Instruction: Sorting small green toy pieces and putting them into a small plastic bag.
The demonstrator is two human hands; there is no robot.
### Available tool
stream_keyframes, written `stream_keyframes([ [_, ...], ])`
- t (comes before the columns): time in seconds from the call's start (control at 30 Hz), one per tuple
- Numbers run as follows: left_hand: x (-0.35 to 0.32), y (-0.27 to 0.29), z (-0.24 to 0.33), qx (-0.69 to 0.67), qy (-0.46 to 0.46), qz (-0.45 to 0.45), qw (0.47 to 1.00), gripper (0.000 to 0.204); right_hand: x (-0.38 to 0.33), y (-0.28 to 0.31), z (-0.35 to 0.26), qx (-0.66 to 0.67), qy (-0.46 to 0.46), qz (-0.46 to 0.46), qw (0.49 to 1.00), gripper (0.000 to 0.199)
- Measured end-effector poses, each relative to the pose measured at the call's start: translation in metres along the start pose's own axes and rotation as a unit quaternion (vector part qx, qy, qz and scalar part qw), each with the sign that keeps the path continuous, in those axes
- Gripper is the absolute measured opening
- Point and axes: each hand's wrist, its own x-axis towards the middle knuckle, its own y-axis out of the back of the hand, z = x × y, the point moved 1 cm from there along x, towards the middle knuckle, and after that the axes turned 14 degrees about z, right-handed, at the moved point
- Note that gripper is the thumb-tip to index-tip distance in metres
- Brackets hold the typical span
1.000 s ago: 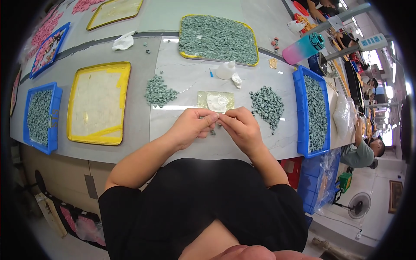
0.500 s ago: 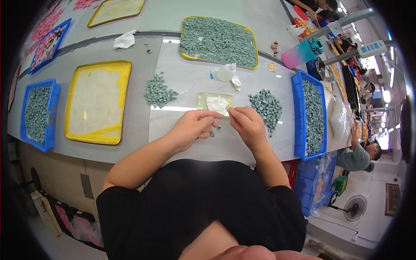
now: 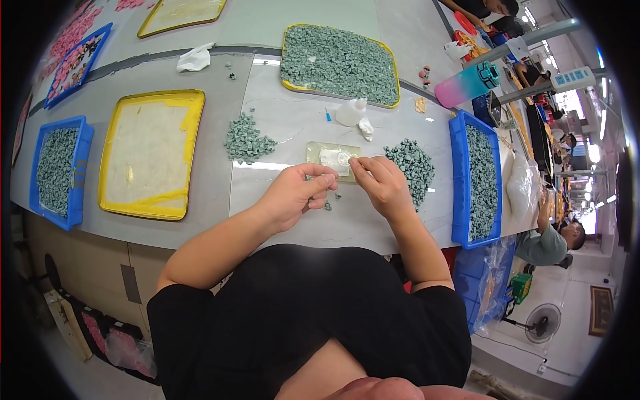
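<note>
Both my hands meet over a pale greenish pad [image 3: 313, 153] with a white patch [image 3: 329, 159] on it. My left hand [image 3: 297, 193] is closed at the pad's near left edge, thumb and forefinger together; whatever lies between them is too small to name. Above the white patch, my right hand [image 3: 385, 190] pinches with thumb and forefinger, its fingertips hiding anything held. Small green pieces form a loose pile [image 3: 248, 140] left of the pad and a darker pile [image 3: 412, 167] to its right. A few stray pieces [image 3: 328, 206] lie below my left fingers.
Beyond the pad stand a white squeeze bottle [image 3: 350, 112] and a small blue tip [image 3: 328, 116]. A yellow-rimmed tray [image 3: 297, 87] of green pieces lies farther back. Blue bins [image 3: 460, 193] flank the work area. A pale tray [image 3: 150, 153] lies left; a pink-teal bottle [image 3: 460, 87] stands far right.
My right fingertips have moved slightly up over the white patch. My left hand has turned a little, its forefinger more curled. The whole view has shifted slightly.
</note>
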Motion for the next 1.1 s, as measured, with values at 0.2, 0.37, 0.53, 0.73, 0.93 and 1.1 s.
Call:
stream_keyframes([
  [0.2,-0.003,0.002,0.001,0.005,-0.018,0.005,1.0,0.016,0.002,-0.003,-0.004,0.022,-0.031,0.007,0.999,0.035],
  [0.37,-0.002,0.003,-0.001,0.005,-0.035,-0.002,0.999,0.013,-0.001,-0.009,-0.016,0.145,-0.282,0.084,0.944,0.025],
  [0.53,-0.002,0.003,-0.003,0.023,-0.024,-0.048,0.998,0.015,-0.002,-0.007,-0.023,0.454,-0.62,0.072,0.636,0.009],
  [0.73,-0.003,0.003,-0.002,0.026,-0.018,-0.067,0.997,0.015,0.001,-0.001,-0.029,0.546,-0.665,0.08,0.504,0.011],
  [0.93,-0.005,0.003,-0.004,-0.004,-0.03,-0.031,0.999,0.011,0.001,0.0,-0.031,0.57,-0.65,0.078,0.496,0.011],
  [1.1,-0.006,0.005,-0.003,-0.011,-0.046,-0.012,0.999,0.011,0.003,-0.003,-0.03,0.356,-0.527,0.082,0.767,0.006],
])
